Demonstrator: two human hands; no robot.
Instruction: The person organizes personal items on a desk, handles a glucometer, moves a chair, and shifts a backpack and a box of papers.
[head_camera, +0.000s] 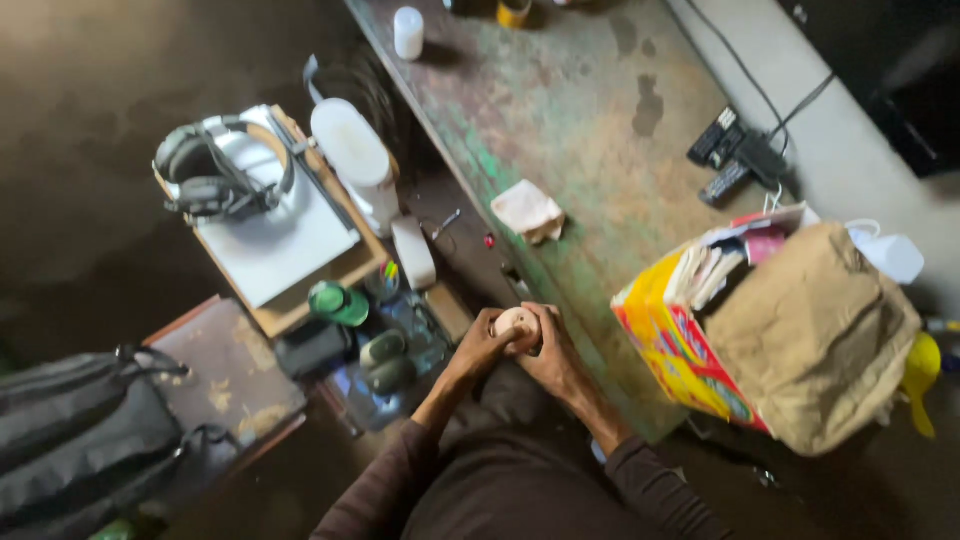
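Observation:
Both my hands meet at the near edge of a worn green and rust workbench (580, 130). Between them is a small round pale object (513, 322), about the size of a ball. My left hand (481, 347) cups it from the left, and my right hand (553, 352) wraps it from the right. Both sleeves are dark brown. What the object is I cannot tell; my fingers hide most of it.
A crumpled cloth (530, 211) lies on the bench. A colourful bag with a brown paper bag (800, 330) stands at right. Remote controls (728, 152) lie at the back. Headphones (215, 175) rest on a white board, left. A dark backpack (80, 440) lies at lower left.

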